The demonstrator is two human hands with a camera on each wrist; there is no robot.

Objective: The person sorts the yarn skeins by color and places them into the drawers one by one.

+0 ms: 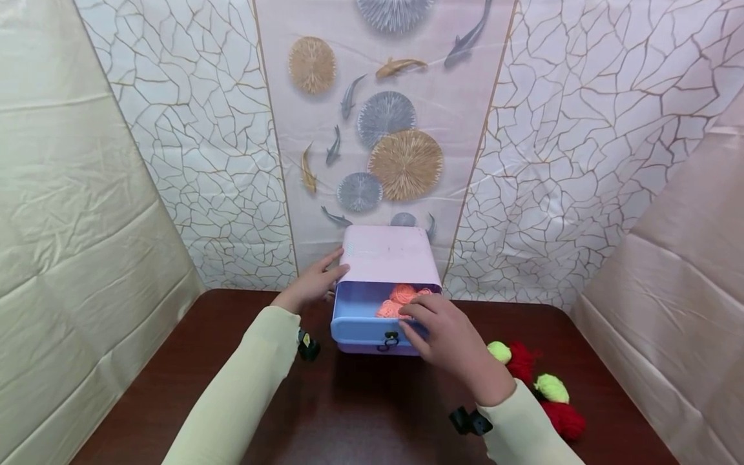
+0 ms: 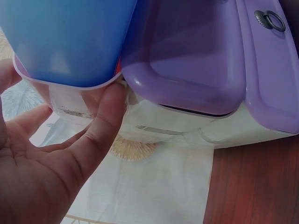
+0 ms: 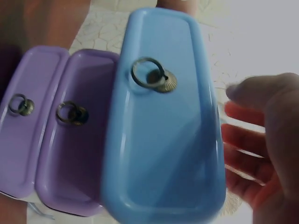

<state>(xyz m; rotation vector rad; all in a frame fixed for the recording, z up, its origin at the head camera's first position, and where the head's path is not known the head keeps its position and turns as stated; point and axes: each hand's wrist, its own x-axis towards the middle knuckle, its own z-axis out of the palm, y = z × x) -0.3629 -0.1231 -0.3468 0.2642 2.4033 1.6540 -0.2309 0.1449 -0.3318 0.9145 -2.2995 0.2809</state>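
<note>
A small drawer cabinet with a pink top (image 1: 389, 253) stands at the back of the table, its blue top drawer (image 1: 357, 300) pulled out. Coral yarn balls (image 1: 403, 294) lie in the drawer's right part. My left hand (image 1: 310, 284) rests against the cabinet's left side, fingers spread on its pink edge (image 2: 70, 95). My right hand (image 1: 450, 332) reaches over the drawer's right front corner, fingertips at the yarn. In the right wrist view its fingers (image 3: 245, 140) hang loosely behind the blue drawer front (image 3: 163, 121), with no yarn showing between them.
Two purple drawers, a middle one (image 3: 77, 140) and a lower one (image 3: 30, 126), sit shut under the blue one, each with a ring pull. Green yarn balls (image 1: 552, 388) and red yarn balls (image 1: 564, 421) lie on the table's right side. Patterned cloth (image 1: 227, 129) hangs behind.
</note>
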